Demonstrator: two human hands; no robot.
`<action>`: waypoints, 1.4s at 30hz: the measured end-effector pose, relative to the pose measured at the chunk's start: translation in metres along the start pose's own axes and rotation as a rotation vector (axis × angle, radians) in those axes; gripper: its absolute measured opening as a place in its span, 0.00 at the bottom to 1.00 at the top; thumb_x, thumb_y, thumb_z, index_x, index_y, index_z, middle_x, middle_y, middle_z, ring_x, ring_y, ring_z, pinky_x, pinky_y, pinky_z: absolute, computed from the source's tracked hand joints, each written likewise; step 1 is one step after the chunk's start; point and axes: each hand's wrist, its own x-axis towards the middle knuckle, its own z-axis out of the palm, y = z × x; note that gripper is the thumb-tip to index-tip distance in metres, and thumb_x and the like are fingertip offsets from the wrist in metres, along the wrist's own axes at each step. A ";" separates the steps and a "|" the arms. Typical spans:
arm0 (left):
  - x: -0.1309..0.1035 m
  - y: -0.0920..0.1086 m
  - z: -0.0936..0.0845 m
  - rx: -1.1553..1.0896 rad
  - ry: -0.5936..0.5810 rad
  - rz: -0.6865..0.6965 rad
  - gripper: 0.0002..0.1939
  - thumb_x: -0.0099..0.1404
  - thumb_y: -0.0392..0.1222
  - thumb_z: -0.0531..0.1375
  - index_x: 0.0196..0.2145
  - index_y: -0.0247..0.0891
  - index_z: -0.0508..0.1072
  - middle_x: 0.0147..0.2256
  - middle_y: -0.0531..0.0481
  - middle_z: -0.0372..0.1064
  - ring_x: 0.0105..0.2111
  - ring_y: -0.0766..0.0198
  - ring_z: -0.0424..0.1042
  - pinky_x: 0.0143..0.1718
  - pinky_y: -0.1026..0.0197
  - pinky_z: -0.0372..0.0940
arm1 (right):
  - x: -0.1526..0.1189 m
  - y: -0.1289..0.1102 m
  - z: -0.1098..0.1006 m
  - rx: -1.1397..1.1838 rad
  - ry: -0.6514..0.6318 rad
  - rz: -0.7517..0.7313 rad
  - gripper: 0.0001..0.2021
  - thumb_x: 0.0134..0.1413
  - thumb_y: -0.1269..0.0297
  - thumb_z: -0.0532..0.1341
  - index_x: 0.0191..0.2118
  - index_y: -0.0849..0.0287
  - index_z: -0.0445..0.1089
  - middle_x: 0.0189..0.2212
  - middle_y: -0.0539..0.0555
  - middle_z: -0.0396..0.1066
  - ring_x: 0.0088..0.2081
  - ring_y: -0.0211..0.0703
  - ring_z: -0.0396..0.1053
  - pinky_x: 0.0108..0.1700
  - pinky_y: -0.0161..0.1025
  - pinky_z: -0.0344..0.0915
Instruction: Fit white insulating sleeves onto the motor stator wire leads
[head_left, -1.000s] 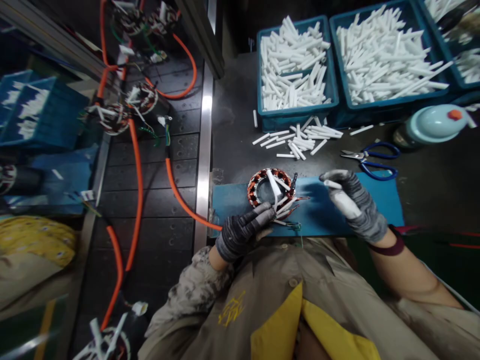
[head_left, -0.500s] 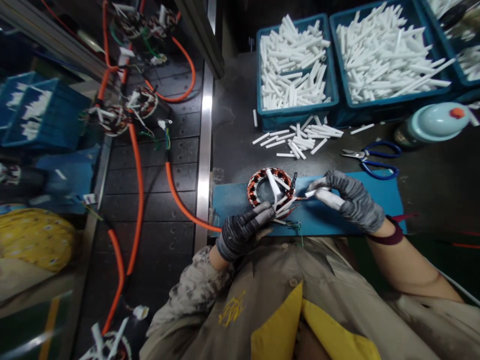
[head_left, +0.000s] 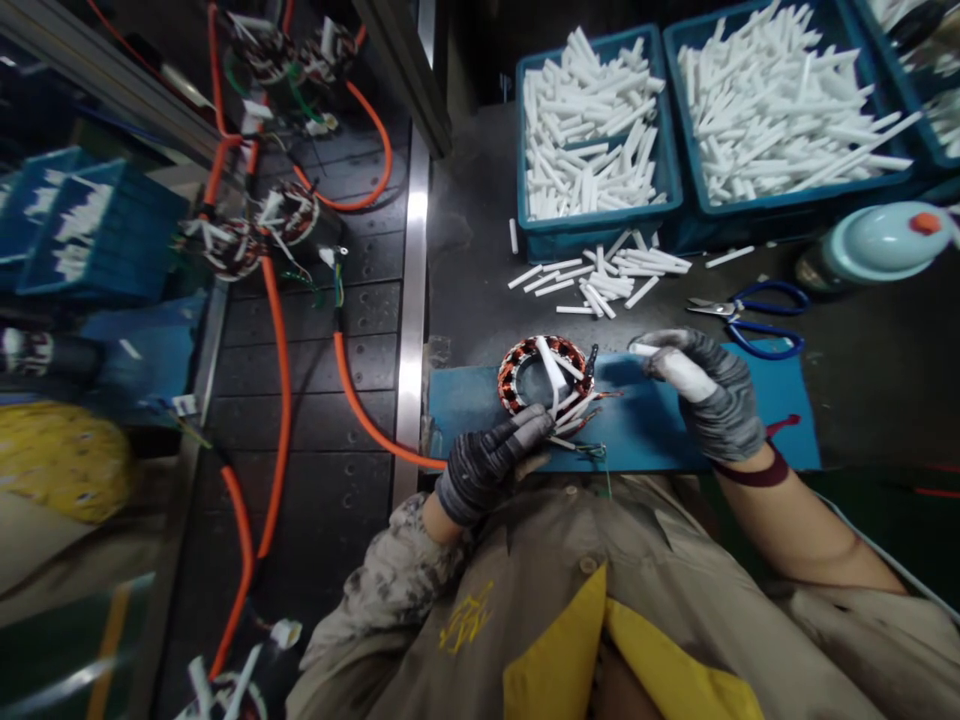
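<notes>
A ring-shaped motor stator (head_left: 510, 372) with copper windings lies on a blue mat (head_left: 465, 392). White sleeves (head_left: 576, 410) cover some of its wires, and a thin copper-coloured lead (head_left: 611, 394) sticks out to the right. My left hand (head_left: 491, 458), in a grey glove, is closed at the stator's near edge on the sleeved wires; its fingertips partly hide them. To the right of the stator, my right hand (head_left: 705, 385), gloved too, pinches a short white tube (head_left: 643, 348) above the mat, apart from the lead.
Loose white tubes (head_left: 600, 280) lie beyond the mat, before blue bins (head_left: 600, 220) full of them. Blue-handled scissors (head_left: 750, 312) and a light-blue bottle (head_left: 877, 245) are at the right. Left, past a metal rail (head_left: 414, 300), a dark conveyor (head_left: 367, 350) carries stators with orange cables.
My right hand has moved right and slightly away from me with the white tube, leaving the lead's end. My left hand stays at the stator.
</notes>
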 end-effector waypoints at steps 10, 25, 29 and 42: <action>0.013 0.005 0.004 0.083 0.065 0.021 0.18 0.75 0.42 0.59 0.60 0.36 0.72 0.50 0.41 0.81 0.48 0.57 0.82 0.48 0.62 0.79 | -0.029 0.012 -0.013 0.044 0.109 0.116 0.08 0.56 0.58 0.71 0.42 0.49 0.81 0.40 0.50 0.83 0.40 0.48 0.80 0.46 0.46 0.76; 0.010 0.005 0.005 0.059 0.042 0.025 0.20 0.76 0.40 0.59 0.62 0.34 0.69 0.52 0.40 0.80 0.51 0.56 0.81 0.51 0.61 0.78 | -0.012 0.005 -0.012 -0.136 -0.056 0.007 0.08 0.58 0.58 0.69 0.43 0.50 0.80 0.41 0.52 0.82 0.43 0.51 0.78 0.51 0.51 0.73; 0.009 0.005 0.004 0.035 0.027 0.009 0.25 0.74 0.39 0.60 0.66 0.36 0.66 0.53 0.40 0.80 0.51 0.55 0.81 0.52 0.59 0.78 | -0.008 -0.001 -0.013 -0.209 -0.076 -0.060 0.10 0.60 0.57 0.68 0.46 0.50 0.79 0.44 0.54 0.82 0.46 0.54 0.78 0.53 0.55 0.72; 0.009 0.008 0.004 0.050 0.009 -0.008 0.25 0.74 0.37 0.61 0.66 0.36 0.66 0.53 0.40 0.79 0.51 0.55 0.81 0.53 0.60 0.78 | 0.005 -0.006 -0.012 -0.472 -0.291 -0.211 0.13 0.60 0.49 0.67 0.38 0.53 0.82 0.30 0.55 0.78 0.30 0.48 0.73 0.35 0.45 0.67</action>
